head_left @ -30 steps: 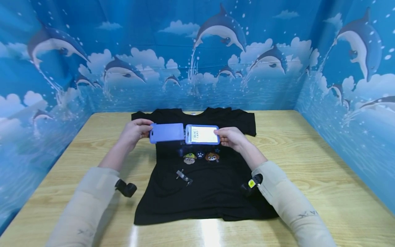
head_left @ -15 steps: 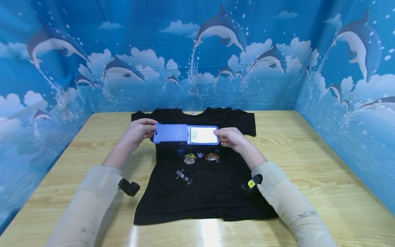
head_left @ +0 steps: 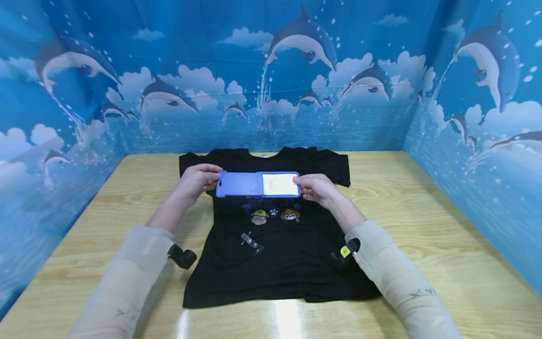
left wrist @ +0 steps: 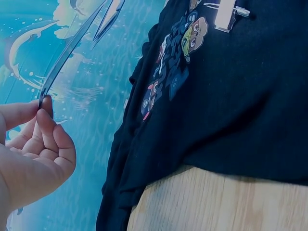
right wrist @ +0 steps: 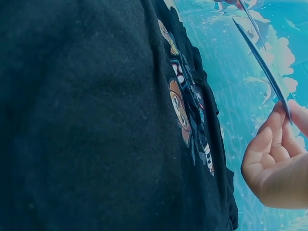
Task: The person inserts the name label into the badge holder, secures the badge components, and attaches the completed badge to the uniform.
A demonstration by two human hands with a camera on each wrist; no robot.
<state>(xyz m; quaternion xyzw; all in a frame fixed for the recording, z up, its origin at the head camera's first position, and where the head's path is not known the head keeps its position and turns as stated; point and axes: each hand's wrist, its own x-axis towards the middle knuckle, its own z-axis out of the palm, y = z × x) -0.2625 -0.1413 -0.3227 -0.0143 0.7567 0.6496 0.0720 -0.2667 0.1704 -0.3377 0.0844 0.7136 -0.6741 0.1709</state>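
The left hand (head_left: 196,179) pinches the outer end of a flat blue plastic cover (head_left: 239,184) between thumb and fingers, near a small slot, while the right hand (head_left: 318,188) pinches the far end of a blue card holder (head_left: 279,196) with a white card insert (head_left: 277,184) in it. Both pieces are held lengthwise in line, raised above the upper chest of a black T-shirt (head_left: 288,263); in the head view the cover's inner end meets the holder, though whether they touch is unclear. The shirt lies spread on a wooden table (head_left: 406,202), its neckline toward the dolphin-print backdrop (head_left: 190,132). Below the pieces are printed cartoon puppy faces (head_left: 259,217), and nearer the hem a metal badge clip (head_left: 251,241) with a clear strap rests on the fabric.
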